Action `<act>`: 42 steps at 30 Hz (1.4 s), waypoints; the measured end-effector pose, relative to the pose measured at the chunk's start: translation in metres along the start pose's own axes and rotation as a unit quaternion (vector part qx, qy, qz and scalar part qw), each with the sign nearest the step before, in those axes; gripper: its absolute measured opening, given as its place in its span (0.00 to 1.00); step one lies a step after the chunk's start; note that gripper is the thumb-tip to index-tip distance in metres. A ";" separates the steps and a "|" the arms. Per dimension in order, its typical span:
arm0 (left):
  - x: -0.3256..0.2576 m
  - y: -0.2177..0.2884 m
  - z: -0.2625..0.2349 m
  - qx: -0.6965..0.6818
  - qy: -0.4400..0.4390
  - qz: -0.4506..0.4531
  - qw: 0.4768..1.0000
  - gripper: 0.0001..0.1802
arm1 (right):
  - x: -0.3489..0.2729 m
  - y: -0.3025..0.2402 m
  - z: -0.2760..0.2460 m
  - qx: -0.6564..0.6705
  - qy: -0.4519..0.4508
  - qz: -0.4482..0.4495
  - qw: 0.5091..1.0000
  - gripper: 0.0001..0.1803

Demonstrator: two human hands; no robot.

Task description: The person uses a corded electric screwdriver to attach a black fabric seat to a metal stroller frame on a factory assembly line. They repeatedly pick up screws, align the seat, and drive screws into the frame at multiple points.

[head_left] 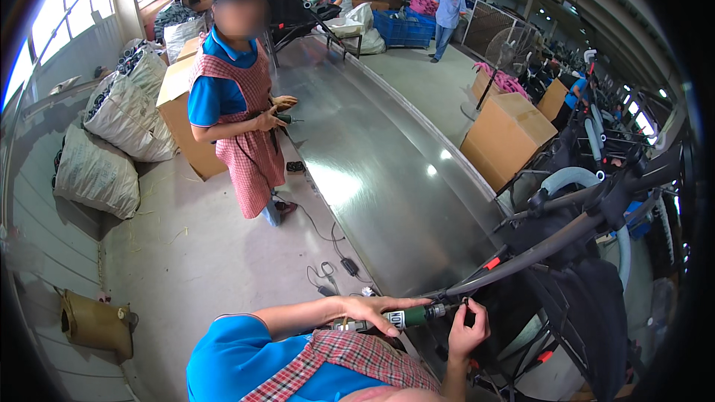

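My left hand (pixel 381 314) is closed round a green electric screwdriver (pixel 413 317) that lies almost level, its metal nose pointing right. At that nose my right hand (pixel 469 330) is raised, thumb and forefinger pinched together; whatever small thing is between them is too small to name. Just beyond both hands stands a black stroller frame (pixel 514 251) with dark tubes, black fabric (pixel 577 313) and red tabs. It rests at the near end of a long shiny metal table (pixel 387 164).
Across the table's left side a co-worker in a checked apron (pixel 249 156) holds another power tool. Cables (pixel 346 264) trail on the floor beside the table. Cardboard boxes (pixel 506 138) stand to the right, stuffed white sacks (pixel 97 171) along the left wall. More stroller frames crowd the right.
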State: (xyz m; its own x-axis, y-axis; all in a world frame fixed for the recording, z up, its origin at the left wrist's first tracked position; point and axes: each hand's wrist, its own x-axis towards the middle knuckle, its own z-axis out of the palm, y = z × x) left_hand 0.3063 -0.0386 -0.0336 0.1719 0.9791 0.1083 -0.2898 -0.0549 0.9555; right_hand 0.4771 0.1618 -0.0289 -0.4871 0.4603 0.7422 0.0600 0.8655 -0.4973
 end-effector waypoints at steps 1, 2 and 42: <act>0.000 0.000 0.000 -0.010 -0.001 -0.001 1.000 0.59 | 0.000 0.000 0.000 -0.003 0.001 -0.001 1.000 0.10; 0.001 0.001 0.001 -0.019 -0.002 -0.002 1.000 0.59 | 0.000 0.001 0.000 -0.006 0.003 -0.003 1.000 0.10; 0.014 0.014 0.015 -0.218 -0.128 0.038 0.967 0.64 | 0.002 -0.026 -0.036 -0.043 0.047 -0.108 0.992 0.14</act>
State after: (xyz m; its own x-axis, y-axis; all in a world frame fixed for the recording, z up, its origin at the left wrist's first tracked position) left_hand 0.3190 -0.0287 -0.0149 0.3458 0.8916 0.2922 -0.6700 0.0166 0.7422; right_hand 0.5057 0.1476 0.0018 -0.4129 0.2756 0.8681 0.0387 0.9576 -0.2856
